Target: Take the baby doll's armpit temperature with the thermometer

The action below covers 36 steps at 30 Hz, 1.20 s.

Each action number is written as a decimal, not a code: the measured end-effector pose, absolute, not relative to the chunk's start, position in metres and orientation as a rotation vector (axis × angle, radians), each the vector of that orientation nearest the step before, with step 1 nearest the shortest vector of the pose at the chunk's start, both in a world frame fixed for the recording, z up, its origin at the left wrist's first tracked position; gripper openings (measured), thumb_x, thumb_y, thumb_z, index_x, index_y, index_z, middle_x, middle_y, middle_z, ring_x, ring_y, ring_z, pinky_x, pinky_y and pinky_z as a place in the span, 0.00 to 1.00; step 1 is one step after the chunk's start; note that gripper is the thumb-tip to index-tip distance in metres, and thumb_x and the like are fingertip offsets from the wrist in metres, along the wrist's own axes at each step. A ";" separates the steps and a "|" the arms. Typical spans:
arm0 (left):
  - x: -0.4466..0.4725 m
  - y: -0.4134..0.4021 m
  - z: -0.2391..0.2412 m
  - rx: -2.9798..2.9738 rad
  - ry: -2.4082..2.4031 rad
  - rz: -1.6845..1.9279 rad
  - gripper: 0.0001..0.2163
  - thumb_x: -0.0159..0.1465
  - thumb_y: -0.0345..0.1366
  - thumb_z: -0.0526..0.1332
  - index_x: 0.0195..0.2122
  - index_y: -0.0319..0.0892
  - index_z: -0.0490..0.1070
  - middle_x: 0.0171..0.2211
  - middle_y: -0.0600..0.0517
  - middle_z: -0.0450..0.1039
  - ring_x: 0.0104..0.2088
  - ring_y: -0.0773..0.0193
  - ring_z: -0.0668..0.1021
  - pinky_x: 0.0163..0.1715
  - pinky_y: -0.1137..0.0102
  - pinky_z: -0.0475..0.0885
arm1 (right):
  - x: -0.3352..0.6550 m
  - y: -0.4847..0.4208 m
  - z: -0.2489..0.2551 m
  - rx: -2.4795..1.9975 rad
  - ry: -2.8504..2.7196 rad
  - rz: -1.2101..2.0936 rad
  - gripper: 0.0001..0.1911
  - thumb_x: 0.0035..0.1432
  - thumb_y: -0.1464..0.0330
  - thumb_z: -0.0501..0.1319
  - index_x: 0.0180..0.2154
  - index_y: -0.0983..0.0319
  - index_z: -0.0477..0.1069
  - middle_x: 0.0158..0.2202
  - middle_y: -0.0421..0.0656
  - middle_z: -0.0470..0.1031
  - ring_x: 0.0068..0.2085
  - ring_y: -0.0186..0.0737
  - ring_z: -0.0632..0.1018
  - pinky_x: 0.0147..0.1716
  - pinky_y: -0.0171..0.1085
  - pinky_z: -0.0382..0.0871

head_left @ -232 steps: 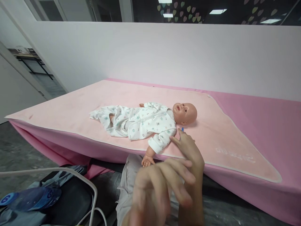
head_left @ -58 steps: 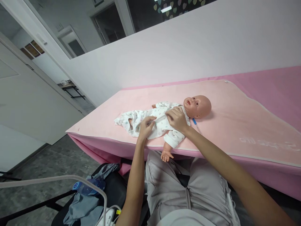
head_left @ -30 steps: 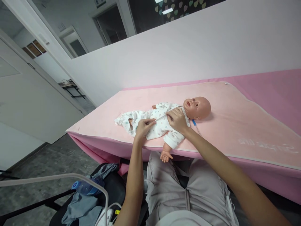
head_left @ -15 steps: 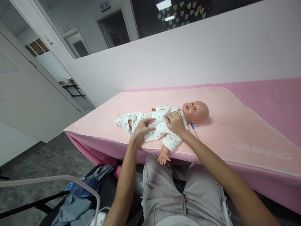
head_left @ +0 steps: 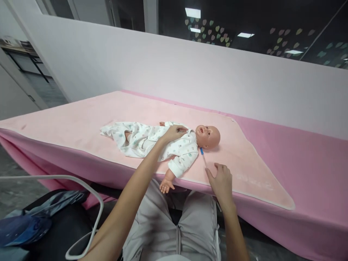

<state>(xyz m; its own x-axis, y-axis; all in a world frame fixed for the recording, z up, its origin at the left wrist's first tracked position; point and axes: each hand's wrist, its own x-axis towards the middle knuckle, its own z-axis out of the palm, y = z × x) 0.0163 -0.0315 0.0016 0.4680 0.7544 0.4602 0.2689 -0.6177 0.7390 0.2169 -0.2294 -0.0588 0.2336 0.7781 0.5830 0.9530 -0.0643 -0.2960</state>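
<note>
A smooth white half-wall (head_left: 163,65) topped by dark glass (head_left: 250,18) with pastel heart stickers stands behind a tabletop (head_left: 299,156) draped in pink cloth. One peach-coloured mat (head_left: 81,112), soft-looking and rounded at a corner, covers most of it. One baby doll (head_left: 208,137) lies face up there, hard, glossy and bald at the head, dressed in a white printed cotton suit (head_left: 182,146); one bare forearm hangs over the near edge. Of two hands, the left hand (head_left: 175,133) lies on the doll's chest, just below the collar, fingers curled; I cannot tell whether its grip pinches cloth. The right hand (head_left: 221,179) is near the mat's edge with its grip spread, the thumb at the lower end of one slim stick (head_left: 203,158), whose blue end lies just beside the doll's neck; whether they touch is unclear. One white tube (head_left: 65,177) arches at lower left.
</note>
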 end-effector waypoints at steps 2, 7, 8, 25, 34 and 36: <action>0.015 -0.030 -0.003 2.152 0.808 0.991 0.13 0.50 0.35 0.62 0.38 0.41 0.76 0.39 0.48 0.76 0.40 0.58 0.76 0.40 0.68 0.70 | 0.221 -0.239 -0.065 -1.943 -1.591 -0.357 0.16 0.56 0.59 0.54 0.36 0.64 0.70 0.36 0.51 0.71 0.39 0.50 0.70 0.36 0.43 0.60; 0.007 -0.034 -0.004 2.151 0.914 1.083 0.12 0.51 0.36 0.61 0.36 0.40 0.76 0.34 0.49 0.77 0.37 0.58 0.76 0.38 0.69 0.69 | 0.217 -0.234 -0.061 -1.935 -1.614 -0.373 0.14 0.56 0.62 0.54 0.35 0.63 0.73 0.34 0.51 0.73 0.36 0.48 0.69 0.33 0.42 0.58; 0.006 -0.034 -0.005 2.120 0.978 1.162 0.12 0.52 0.37 0.60 0.36 0.40 0.76 0.32 0.50 0.77 0.34 0.59 0.76 0.36 0.69 0.69 | 0.217 -0.231 -0.059 -1.928 -1.626 -0.364 0.14 0.57 0.62 0.53 0.35 0.63 0.73 0.34 0.50 0.73 0.35 0.48 0.69 0.33 0.42 0.58; 0.002 -0.024 -0.011 1.817 1.114 1.463 0.15 0.59 0.40 0.53 0.35 0.34 0.74 0.28 0.48 0.74 0.31 0.63 0.73 0.36 0.69 0.65 | 0.188 -0.250 0.006 -2.087 -1.365 -0.275 0.13 0.59 0.68 0.49 0.35 0.63 0.71 0.28 0.45 0.75 0.27 0.38 0.73 0.27 0.34 0.54; 0.002 -0.031 -0.009 1.508 0.790 1.471 0.19 0.56 0.46 0.59 0.38 0.32 0.74 0.31 0.47 0.75 0.31 0.64 0.73 0.33 0.71 0.66 | 0.133 -0.144 0.071 -1.935 -1.831 -0.370 0.13 0.58 0.74 0.48 0.35 0.67 0.72 0.32 0.51 0.75 0.34 0.41 0.75 0.31 0.34 0.60; 0.001 -0.031 -0.009 1.503 0.758 1.473 0.19 0.56 0.46 0.59 0.37 0.33 0.74 0.30 0.47 0.75 0.31 0.64 0.73 0.33 0.71 0.66 | 0.119 -0.111 0.059 -1.985 -1.930 -0.309 0.13 0.57 0.76 0.48 0.36 0.68 0.71 0.35 0.53 0.74 0.36 0.42 0.75 0.31 0.34 0.61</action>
